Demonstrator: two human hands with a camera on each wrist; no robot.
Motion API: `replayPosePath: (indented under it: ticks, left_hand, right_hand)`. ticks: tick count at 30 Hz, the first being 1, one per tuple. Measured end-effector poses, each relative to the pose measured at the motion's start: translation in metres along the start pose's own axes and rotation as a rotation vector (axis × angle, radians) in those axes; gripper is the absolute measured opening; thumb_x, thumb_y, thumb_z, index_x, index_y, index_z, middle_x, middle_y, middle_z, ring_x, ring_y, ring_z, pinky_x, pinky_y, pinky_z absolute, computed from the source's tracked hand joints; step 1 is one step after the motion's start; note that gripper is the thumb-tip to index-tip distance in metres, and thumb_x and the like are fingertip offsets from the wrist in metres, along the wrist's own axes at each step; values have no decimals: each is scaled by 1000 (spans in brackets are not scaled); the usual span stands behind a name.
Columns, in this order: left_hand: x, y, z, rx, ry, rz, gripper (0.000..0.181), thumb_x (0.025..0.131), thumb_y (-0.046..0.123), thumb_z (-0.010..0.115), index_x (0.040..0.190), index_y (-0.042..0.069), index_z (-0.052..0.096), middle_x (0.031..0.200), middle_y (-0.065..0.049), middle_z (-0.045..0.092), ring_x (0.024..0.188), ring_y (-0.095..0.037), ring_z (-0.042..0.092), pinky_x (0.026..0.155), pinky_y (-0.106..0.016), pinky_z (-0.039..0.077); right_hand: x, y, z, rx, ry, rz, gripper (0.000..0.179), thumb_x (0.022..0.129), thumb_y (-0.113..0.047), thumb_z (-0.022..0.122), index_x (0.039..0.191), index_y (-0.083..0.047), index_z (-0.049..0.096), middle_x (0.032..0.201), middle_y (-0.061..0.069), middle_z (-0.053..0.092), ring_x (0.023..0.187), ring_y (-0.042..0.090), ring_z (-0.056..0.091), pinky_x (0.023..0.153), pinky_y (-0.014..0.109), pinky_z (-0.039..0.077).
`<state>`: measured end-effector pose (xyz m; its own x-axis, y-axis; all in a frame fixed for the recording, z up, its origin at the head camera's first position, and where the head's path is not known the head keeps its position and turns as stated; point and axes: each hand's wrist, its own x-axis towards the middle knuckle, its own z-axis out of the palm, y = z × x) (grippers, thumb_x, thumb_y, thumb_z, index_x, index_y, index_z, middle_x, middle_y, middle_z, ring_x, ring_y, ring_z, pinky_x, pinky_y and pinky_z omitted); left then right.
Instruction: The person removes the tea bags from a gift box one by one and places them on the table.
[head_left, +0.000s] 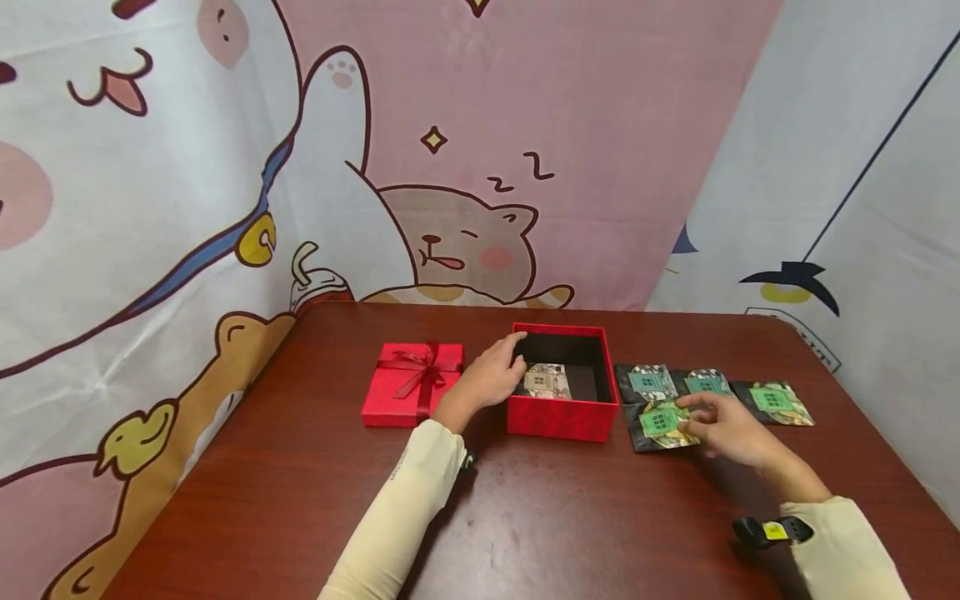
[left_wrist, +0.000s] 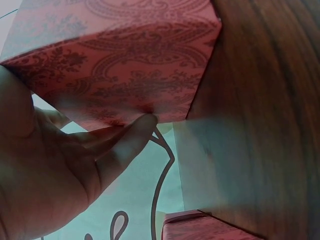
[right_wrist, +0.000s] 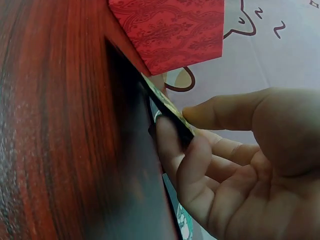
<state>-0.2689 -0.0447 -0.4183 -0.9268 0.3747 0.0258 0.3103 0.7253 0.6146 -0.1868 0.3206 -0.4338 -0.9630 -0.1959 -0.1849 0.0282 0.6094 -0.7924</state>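
Right hand [head_left: 723,429] holds the near green-labelled packet [head_left: 658,425] by its right edge, thumb against fingers; packet sits just right of the red box [head_left: 562,421], on the desk [head_left: 540,508] side nearest the person; left hand [head_left: 487,373] holds the box by its left wall; best practice here, I judge: keep the pinch light but well onto the edge, raise that side first, avoid dragging the neighbouring packets [head_left: 705,382], and let the left hand steady the box without bending its wall; wrist views add detail: the right one shows the packet edge-on and tilted, its underside dark; the left one shows a fingertip pressed on the box's patterned outer wall; only the head view shows the pale-labelled packet [head_left: 546,381] inside.
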Motion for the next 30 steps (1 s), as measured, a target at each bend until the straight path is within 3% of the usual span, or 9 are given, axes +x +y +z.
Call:
replayPosePath:
  ticks: [4, 8, 16, 24, 30]
  left_hand:
    - [0, 0, 0, 8, 3, 2, 54, 102, 29, 40, 154, 19, 33, 156, -5, 38, 140, -23, 40, 113, -45, 32]
    - [0, 0, 0, 11, -2, 4, 53, 102, 29, 40, 154, 18, 34, 156, -6, 39, 141, -24, 40, 113, -44, 32]
    - [0, 2, -2, 16, 4, 21, 52, 102, 25, 39, 152, 15, 35, 154, -7, 40, 140, -23, 40, 114, -41, 31]
    - [2, 1, -3, 7, -9, 21, 52, 102, 28, 40, 153, 17, 34, 156, -7, 38, 141, -23, 39, 115, -42, 30]
    - [0, 0, -2, 7, -11, 17, 53, 102, 28, 40, 153, 17, 34, 155, -7, 39, 141, -24, 39, 114, -43, 31]
  right_hand:
    - [-1, 1, 0, 3, -8, -6, 48, 96, -11, 62, 135, 10, 45, 94, 13, 69, 59, 14, 50, 51, 32, 47]
    - [-2, 1, -2, -11, -5, 15, 49, 96, -14, 63, 135, 11, 45, 102, 16, 71, 69, 17, 58, 52, 35, 49]
    - [-6, -2, -6, -30, -9, 62, 51, 98, -19, 60, 136, 11, 42, 85, 10, 67, 70, 20, 60, 47, 33, 44]
    - [-6, -5, -10, -82, 12, 101, 50, 98, -19, 58, 136, 11, 43, 111, 24, 69, 82, 23, 72, 46, 36, 45]
    - [-7, -12, -13, -95, 28, 79, 52, 100, -19, 57, 138, 12, 40, 116, 32, 64, 91, 31, 70, 59, 41, 55]
